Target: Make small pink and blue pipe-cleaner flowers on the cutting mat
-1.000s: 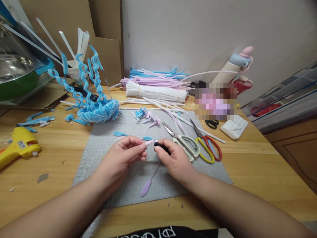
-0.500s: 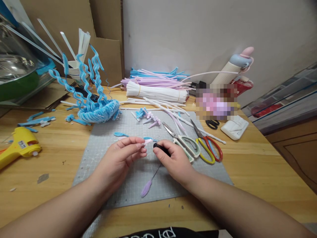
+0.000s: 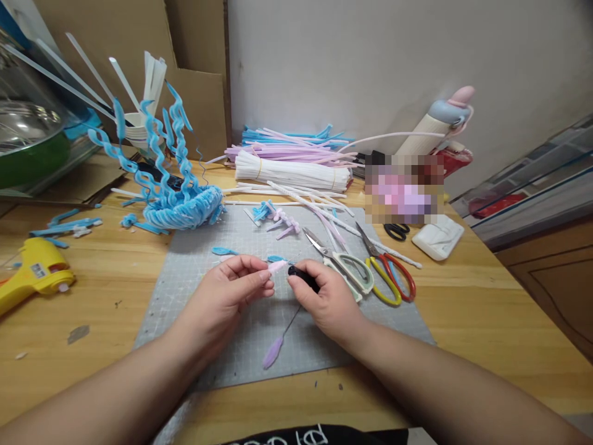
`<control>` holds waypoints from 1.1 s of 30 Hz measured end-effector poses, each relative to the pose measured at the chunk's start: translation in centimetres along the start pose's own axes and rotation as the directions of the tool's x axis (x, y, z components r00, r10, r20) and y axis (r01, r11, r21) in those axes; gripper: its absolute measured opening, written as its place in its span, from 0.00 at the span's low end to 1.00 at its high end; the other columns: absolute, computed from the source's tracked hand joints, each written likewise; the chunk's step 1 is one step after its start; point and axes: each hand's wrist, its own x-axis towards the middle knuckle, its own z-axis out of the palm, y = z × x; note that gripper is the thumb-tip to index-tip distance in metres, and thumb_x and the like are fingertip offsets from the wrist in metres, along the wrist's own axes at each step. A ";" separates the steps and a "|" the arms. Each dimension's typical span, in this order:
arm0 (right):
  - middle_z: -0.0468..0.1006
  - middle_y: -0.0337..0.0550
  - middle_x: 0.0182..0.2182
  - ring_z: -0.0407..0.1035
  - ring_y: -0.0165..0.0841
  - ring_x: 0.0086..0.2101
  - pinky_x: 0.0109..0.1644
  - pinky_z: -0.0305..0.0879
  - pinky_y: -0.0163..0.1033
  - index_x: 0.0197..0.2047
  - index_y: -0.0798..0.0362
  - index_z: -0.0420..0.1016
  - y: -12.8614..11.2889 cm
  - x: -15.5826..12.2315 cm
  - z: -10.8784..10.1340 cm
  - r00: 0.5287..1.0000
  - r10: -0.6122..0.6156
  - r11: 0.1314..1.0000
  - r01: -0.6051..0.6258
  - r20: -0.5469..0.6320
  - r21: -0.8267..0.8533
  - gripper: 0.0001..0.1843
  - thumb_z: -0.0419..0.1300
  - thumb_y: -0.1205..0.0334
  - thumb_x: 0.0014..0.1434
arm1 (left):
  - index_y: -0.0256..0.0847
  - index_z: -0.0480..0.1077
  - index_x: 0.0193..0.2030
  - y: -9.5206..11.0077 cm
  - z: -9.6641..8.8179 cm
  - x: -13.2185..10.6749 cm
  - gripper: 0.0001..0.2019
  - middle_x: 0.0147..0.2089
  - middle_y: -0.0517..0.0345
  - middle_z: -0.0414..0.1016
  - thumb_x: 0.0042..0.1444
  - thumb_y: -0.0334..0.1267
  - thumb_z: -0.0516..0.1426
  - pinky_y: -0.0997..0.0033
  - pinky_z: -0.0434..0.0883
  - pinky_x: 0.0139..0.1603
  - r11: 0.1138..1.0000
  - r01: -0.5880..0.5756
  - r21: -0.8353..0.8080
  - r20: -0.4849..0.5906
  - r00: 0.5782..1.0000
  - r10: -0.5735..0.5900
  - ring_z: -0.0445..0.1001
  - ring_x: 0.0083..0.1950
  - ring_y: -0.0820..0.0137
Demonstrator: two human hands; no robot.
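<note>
Between thumb and fingertips, my left hand (image 3: 238,284) pinches a short pale pink pipe cleaner piece (image 3: 277,267), its tip pointing right. My right hand (image 3: 330,303) is closed round a small black tool (image 3: 303,278); most of it is covered by my fingers, so its kind is unclear. The tool's end is just right of the pink tip, with a small gap between them. Below the right hand lies a purple fuzzy leaf shape (image 3: 273,353) on a thin wire. Two blue leaf shapes, one at the left (image 3: 224,251), lie behind my hands on the grey cutting mat (image 3: 185,321).
Green-handled scissors (image 3: 347,269) and red-and-yellow scissors (image 3: 391,278) lie right of my hands. A blue pipe cleaner basket (image 3: 185,210) with curly stems stands back left. A yellow glue gun (image 3: 39,272) lies far left. Bundled white pipe cleaners (image 3: 291,171) lie along the wall.
The pink piece has turned slightly in my left fingers and shows more of its length. The black tool's end has tilted a little. Both hands stay in nearly the same place.
</note>
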 end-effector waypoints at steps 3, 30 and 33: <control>0.65 0.36 0.24 0.59 0.30 0.26 0.29 0.57 0.35 0.30 0.52 0.68 -0.1 0.0 -0.1 1.000 0.008 1.000 -0.009 -0.012 -0.021 0.09 0.57 0.56 0.58 | 0.36 0.73 0.28 0.0 0.1 -0.1 0.11 0.26 0.62 0.76 0.40 0.32 0.70 0.79 0.72 0.33 1.000 0.010 0.005 -0.004 1.000 -0.010 0.74 0.27 0.77; 0.69 0.37 0.26 0.63 0.31 0.29 0.34 0.61 0.36 0.32 0.52 0.69 0.6 0.0 0.2 1.000 -0.008 0.999 0.007 0.010 0.034 0.12 0.56 0.52 0.61 | 0.34 0.77 0.31 0.2 0.3 0.1 0.06 0.28 0.59 0.77 0.45 0.31 0.68 0.81 0.73 0.29 0.998 0.020 -0.066 -0.015 1.000 -0.021 0.72 0.26 0.78; 0.72 0.38 0.28 0.65 0.32 0.30 0.35 0.62 0.36 0.33 0.52 0.71 0.6 0.0 0.2 1.000 -0.013 0.999 0.012 0.017 0.030 0.10 0.57 0.54 0.60 | 0.34 0.76 0.29 0.1 0.3 0.1 0.07 0.26 0.60 0.76 0.45 0.32 0.69 0.82 0.72 0.28 0.997 0.036 -0.066 -0.011 0.999 -0.037 0.72 0.25 0.78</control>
